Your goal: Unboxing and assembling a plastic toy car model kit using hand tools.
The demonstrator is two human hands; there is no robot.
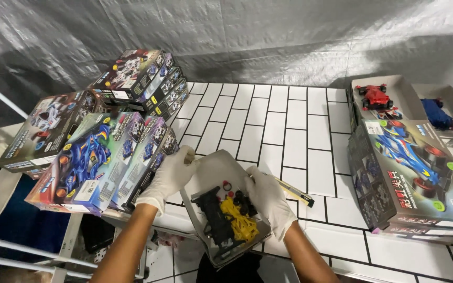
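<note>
Your white-gloved left hand (170,175) grips the far-left rim of the open grey cardboard tray (217,170) on the white tiled surface (289,131), long axis running away from you, while your right hand (269,202), fingers closed, rests over its black and yellow parts (234,217).

An open tray (213,173) of kit parts (233,212) sits at the tiled table's (289,131) near edge — stacked toy-car boxes (100,152) to its left, more boxes (412,178) to its right — with a utility knife (294,192) just right of it.

White-gloved hands (171,175); grey tray (221,173); yellow parts (237,220); black chassis (217,220).
</note>
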